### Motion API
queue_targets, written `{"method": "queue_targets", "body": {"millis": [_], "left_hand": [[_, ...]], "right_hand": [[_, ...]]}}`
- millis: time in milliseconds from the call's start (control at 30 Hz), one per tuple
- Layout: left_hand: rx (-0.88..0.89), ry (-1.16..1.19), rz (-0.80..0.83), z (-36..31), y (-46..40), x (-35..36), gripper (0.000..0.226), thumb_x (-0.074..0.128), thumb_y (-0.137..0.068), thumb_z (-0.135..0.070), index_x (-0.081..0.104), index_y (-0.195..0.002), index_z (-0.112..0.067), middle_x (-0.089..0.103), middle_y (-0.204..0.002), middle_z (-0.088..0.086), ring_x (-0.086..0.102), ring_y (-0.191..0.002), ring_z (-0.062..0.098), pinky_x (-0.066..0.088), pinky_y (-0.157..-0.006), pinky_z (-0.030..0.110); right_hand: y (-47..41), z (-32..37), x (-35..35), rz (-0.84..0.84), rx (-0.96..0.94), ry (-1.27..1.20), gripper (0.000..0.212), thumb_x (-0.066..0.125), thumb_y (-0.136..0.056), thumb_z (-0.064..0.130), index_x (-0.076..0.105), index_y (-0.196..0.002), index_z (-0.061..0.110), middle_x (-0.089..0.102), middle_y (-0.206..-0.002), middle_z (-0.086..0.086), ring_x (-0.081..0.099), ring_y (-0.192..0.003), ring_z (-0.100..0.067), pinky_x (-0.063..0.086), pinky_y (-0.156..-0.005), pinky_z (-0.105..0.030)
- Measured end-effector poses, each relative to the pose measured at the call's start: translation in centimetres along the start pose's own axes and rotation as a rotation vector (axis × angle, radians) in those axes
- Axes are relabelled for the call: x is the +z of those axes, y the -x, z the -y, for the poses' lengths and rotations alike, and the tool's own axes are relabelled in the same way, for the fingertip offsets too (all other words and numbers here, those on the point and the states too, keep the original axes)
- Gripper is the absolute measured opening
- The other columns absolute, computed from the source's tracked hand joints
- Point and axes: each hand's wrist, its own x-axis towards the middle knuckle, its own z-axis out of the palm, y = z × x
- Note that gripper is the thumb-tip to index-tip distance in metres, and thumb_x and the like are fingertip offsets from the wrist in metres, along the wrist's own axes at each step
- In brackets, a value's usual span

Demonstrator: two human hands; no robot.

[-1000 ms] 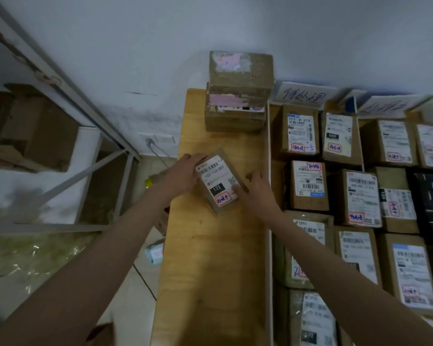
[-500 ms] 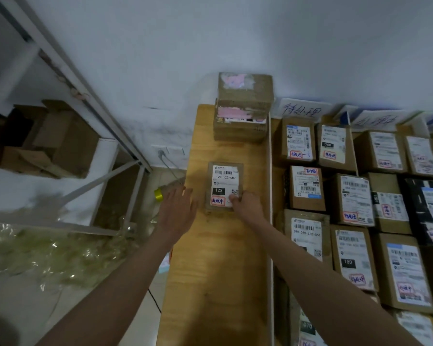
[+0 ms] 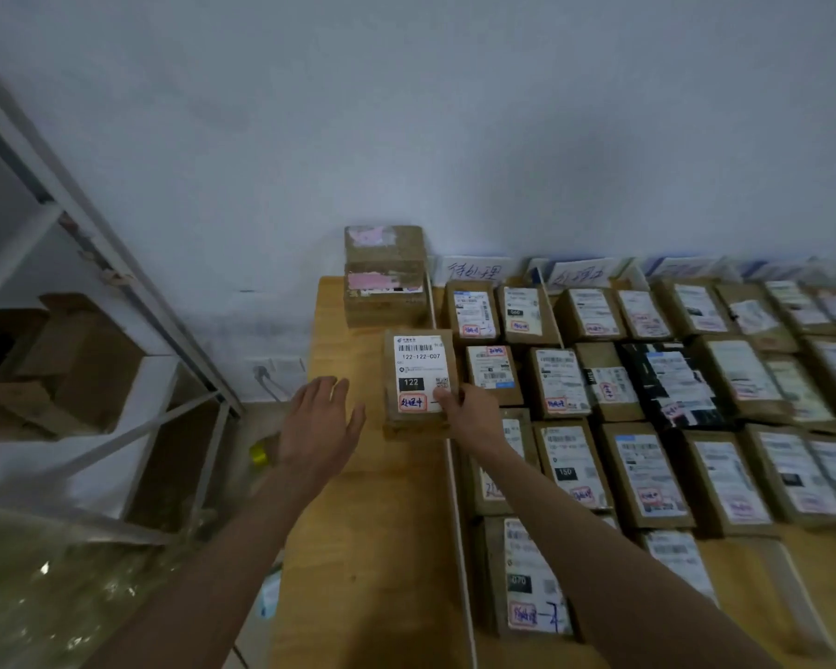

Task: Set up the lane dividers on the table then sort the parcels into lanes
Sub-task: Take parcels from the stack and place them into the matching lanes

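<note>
the wooden counter (image 3: 382, 548) is packed with rows of parcels (image 3: 647, 475) on the right. a white divider (image 3: 457, 499) edges the bare left lane. the right hand (image 3: 469, 412) grips the "122" parcel (image 3: 418, 379) by its near corner; it could tip and drop. the left hand (image 3: 319, 427) hovers open beside it.

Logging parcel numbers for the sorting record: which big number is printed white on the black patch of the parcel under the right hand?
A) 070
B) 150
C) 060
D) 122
D: the parcel held at its near corner by the right hand shows 122 on that patch, under the code 122-122-C07.
</note>
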Motion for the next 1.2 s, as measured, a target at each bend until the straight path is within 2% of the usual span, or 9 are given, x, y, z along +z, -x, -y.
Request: {"method": "queue_targets", "body": {"millis": [133,267,367,500,633,767,900,1067,1200], "left_hand": [[0.072,0.004,0.014,-3.8,1.1,-0.6,0.053,0.038,-0.095,-0.041,0.064,-0.124,-0.004,0.064,-0.122,0.015,0.059,-0.115,0.032,0.045,-0.101,0.044],[0.142,-0.023,-0.014,-7.6,2.8,-0.9,0.043,0.053,-0.094,-0.035,0.066,-0.119,-0.003,0.066,-0.117,0.015,0.062,-0.109,0.031,0.048,-0.097,0.043],[0.177,-0.039,-0.021,-10.4,3.9,-1.1,0.042,0.052,-0.094,-0.035,0.066,-0.118,-0.004,0.066,-0.115,0.015,0.062,-0.107,0.031,0.048,-0.097,0.042],[0.217,-0.03,-0.044,-14.8,5.9,-0.7,0.042,0.047,-0.095,-0.035,0.064,-0.117,-0.003,0.065,-0.113,0.015,0.061,-0.104,0.032,0.048,-0.095,0.042],[0.214,-0.001,-0.048,-19.7,8.6,0.2,0.045,0.044,-0.099,-0.036,0.059,-0.126,-0.004,0.062,-0.121,0.015,0.058,-0.112,0.032,0.044,-0.101,0.042],[0.18,0.008,0.001,-25.3,11.9,1.5,0.05,0.039,-0.102,-0.04,0.052,-0.136,-0.005,0.054,-0.134,0.012,0.05,-0.124,0.03,0.037,-0.108,0.04],[0.143,0.026,0.028,-31.3,15.3,2.9,0.051,0.037,-0.102,-0.042,0.053,-0.133,-0.006,0.055,-0.133,0.013,0.05,-0.123,0.031,0.038,-0.107,0.041],[0.138,0.019,0.084,-37.5,18.3,5.4,0.052,0.034,-0.102,-0.043,0.046,-0.14,-0.009,0.049,-0.14,0.009,0.045,-0.129,0.027,0.033,-0.111,0.038],[0.128,0.015,0.104,-41.1,19.8,6.8,0.056,0.031,-0.101,-0.045,0.048,-0.139,-0.008,0.051,-0.139,0.01,0.048,-0.126,0.027,0.037,-0.108,0.04]], "right_hand": [[2.6,-2.0,-3.9,-0.083,-0.013,-0.024,0.032,0.054,-0.099,0.036,0.066,-0.108,0.008,0.071,-0.103,-0.004,0.061,-0.081,-0.009,0.042,-0.057,-0.013],[5.3,-4.4,-7.8,-0.133,-0.012,-0.003,0.029,0.053,-0.099,0.038,0.059,-0.083,0.015,0.064,-0.08,0.003,0.057,-0.07,-0.007,0.036,-0.05,-0.012],[7.1,-6.6,-10.8,-0.178,-0.007,-0.012,0.035,0.053,-0.099,0.04,0.061,-0.084,0.01,0.063,-0.078,0.0,0.063,-0.073,-0.015,0.044,-0.054,-0.02],[9.4,-9.9,-14.9,-0.194,-0.019,0.018,0.037,0.05,-0.101,0.039,0.054,-0.075,0.012,0.053,-0.065,0.004,0.052,-0.059,-0.011,0.032,-0.045,-0.017],[11.3,-14.4,-18.7,-0.205,-0.008,0.029,0.038,0.051,-0.1,0.04,0.065,-0.092,0.006,0.062,-0.078,-0.002,0.058,-0.071,-0.015,0.036,-0.051,-0.021],[13.4,-19.6,-23.1,-0.2,-0.011,0.066,0.04,0.05,-0.099,0.044,0.059,-0.083,0.009,0.056,-0.07,0.001,0.057,-0.067,-0.016,0.036,-0.049,-0.022],[15.2,-25.4,-27.4,-0.191,-0.006,0.076,0.045,0.052,-0.098,0.044,0.064,-0.082,0.004,0.064,-0.074,-0.008,0.062,-0.068,-0.021,0.05,-0.06,-0.033],[17.3,-31.8,-31.6,-0.173,0.004,0.099,0.044,0.054,-0.098,0.04,0.05,-0.065,0.012,0.052,-0.061,-0.002,0.05,-0.058,-0.016,0.034,-0.05,-0.025],[18.1,-36.1,-33.6,-0.139,0.039,0.092,0.041,0.054,-0.098,0.04,0.059,-0.069,0.011,0.059,-0.065,-0.006,0.057,-0.06,-0.018,0.04,-0.053,-0.028]]}}
